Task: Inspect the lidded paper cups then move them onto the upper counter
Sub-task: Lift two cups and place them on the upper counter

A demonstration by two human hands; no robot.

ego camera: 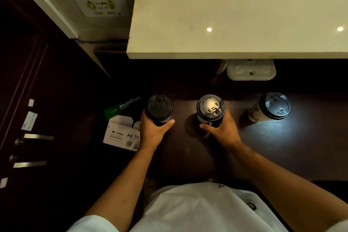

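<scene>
While wrapped around the left-most black-lidded paper cup (159,109), left hand (153,130) held at the near edge of the dark wooden lower worktop (273,147), thumb laid across the cup's near side, fingers curled round the far side. Right hand (222,131) likewise closed on the middle black-lidded paper cup (210,108), thumb pointing inward across its front, lid catching a bright glare. Both gripped cups upright, well apart from each other. Whether lifted clear of the worktop or resting on it: cannot tell.

Further right, untouched, a third black-lidded paper cup with a pale printed wall (271,107), standing on the same dark surface in a patch of cold light.

Above and beyond, the pale stone upper worktop (226,24), bare where visible, with two small lamp reflections on it. Tucked under its front edge, a white moulded pulp cup carrier (251,70).

Left of the left-hand cup, lower down, a white and green box of A4 copy paper (123,128). Further left, dark wooden cabinet fronts with metal handles (38,137). On the wall at upper left, a small white printed notice (101,6).
</scene>
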